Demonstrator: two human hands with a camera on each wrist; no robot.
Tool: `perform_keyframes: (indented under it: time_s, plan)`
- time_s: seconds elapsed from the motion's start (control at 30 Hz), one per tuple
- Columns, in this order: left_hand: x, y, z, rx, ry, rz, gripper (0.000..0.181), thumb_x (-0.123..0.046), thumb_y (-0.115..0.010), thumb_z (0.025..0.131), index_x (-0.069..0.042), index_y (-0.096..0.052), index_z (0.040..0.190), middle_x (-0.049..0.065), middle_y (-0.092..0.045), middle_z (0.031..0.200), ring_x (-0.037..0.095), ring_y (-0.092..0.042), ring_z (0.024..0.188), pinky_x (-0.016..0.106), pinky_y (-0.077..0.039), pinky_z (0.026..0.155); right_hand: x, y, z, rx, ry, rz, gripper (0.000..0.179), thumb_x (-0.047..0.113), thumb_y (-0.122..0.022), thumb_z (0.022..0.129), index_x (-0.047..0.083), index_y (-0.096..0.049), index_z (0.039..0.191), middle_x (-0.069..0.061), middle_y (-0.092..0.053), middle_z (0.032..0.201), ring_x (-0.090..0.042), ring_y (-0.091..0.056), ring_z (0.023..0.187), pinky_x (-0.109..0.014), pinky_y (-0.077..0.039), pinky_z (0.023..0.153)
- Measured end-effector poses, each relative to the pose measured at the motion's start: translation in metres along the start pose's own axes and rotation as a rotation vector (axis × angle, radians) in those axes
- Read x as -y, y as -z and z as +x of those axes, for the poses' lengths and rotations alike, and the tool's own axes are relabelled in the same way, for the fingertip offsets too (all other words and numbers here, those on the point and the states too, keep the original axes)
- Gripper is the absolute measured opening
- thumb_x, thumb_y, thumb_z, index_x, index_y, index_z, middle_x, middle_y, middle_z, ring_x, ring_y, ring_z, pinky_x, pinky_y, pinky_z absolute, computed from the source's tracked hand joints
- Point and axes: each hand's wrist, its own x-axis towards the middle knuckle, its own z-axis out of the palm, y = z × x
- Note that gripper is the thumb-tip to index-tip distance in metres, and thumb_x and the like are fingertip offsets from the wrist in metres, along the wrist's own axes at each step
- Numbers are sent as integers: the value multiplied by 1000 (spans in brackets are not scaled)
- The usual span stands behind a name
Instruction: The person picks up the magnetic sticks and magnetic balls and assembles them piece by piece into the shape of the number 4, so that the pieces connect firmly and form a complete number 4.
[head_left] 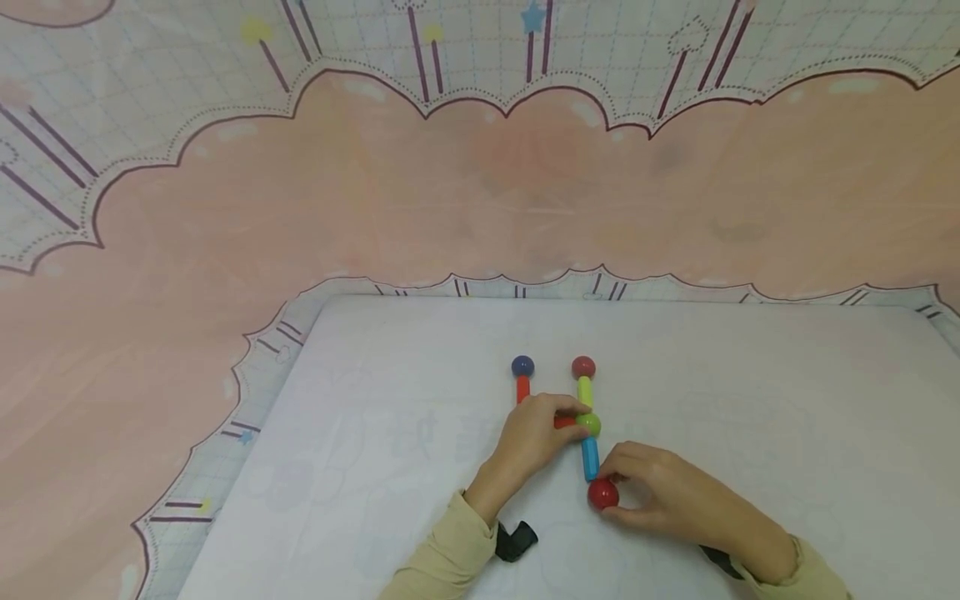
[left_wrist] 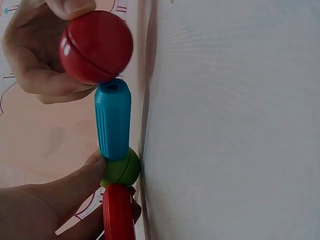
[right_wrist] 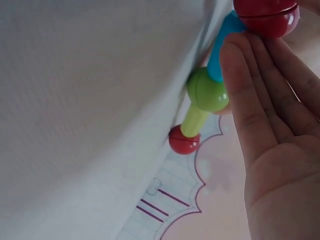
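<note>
My left hand (head_left: 534,433) pinches a green ball (head_left: 589,425) between thumb and fingers. From that ball run a red rod (left_wrist: 119,212), a yellow-green rod (head_left: 585,392) and a blue rod (head_left: 590,458). A large red ball (head_left: 603,494) sits at the near end of the blue rod, gripped between the thumb and fingers of my right hand (head_left: 667,492). At the far end of the yellow-green rod is another red ball (head_left: 583,367). Beyond my left hand, a dark blue ball (head_left: 522,366) tops a second red rod (head_left: 522,388), whose lower part the hand hides.
The pieces lie on a white tabletop (head_left: 360,433). Behind and left of it hangs a peach and white patterned cloth (head_left: 450,200). Black straps (head_left: 516,542) show at both wrists, by the beige sleeves (head_left: 442,550).
</note>
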Motion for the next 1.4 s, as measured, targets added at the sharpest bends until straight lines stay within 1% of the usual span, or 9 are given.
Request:
perform_keyframes:
  time_s: [0.2,0.53,0.7,0.87,1.17,1.23,1.4]
  plan:
    - [1,-1,0,9,4,-9,28,-27,-78,86,-21,-76,114,-6,-73,114,11,-65,110,27,-53,91,0,-5,2,18,-7,-17,26,36,-79,84,22,-70,104,17,-62,99,0,-55,86,-22,-57,79]
    - [1,-1,-1,3,6,-14,28,-27,-78,85,-21,-76,113,-6,-73,113,10,-65,110,27,-53,90,0,-7,2,6,2,-51,28,39,-78,85,21,-70,104,16,-62,100,-1,-56,88,-24,-57,80]
    - [1,0,-1,1,4,-6,28,-28,-77,86,-21,-76,113,-6,-73,115,10,-64,112,27,-52,92,1,-8,3,5,2,-65,31,41,-77,86,19,-69,107,15,-63,104,-1,-57,91,-26,-58,82]
    - [1,0,0,-1,-3,0,28,-28,-77,86,-21,-76,113,-6,-73,115,10,-64,112,28,-52,93,1,-9,3,-6,15,-72,35,41,-77,86,17,-70,111,14,-63,103,0,-57,91,-25,-58,81]
    - [2,0,0,8,2,0,28,-28,-77,87,-22,-76,114,-6,-73,116,11,-64,113,29,-52,93,-1,-10,3,-3,37,-94,39,46,-74,87,20,-69,116,15,-62,103,1,-55,89,-23,-57,79]
    - [1,0,0,9,4,0,28,-28,-77,87,-22,-76,114,-6,-73,116,11,-64,113,29,-53,93,-2,-10,4,0,36,-98,41,47,-74,87,19,-69,116,15,-61,102,1,-54,88,-23,-57,78]
    - [2,0,0,12,11,0,28,-28,-77,86,-22,-76,114,-6,-73,116,11,-64,113,28,-53,92,-2,-10,5,26,4,-96,45,51,-73,86,19,-69,118,15,-60,102,1,-52,88,-23,-56,79]
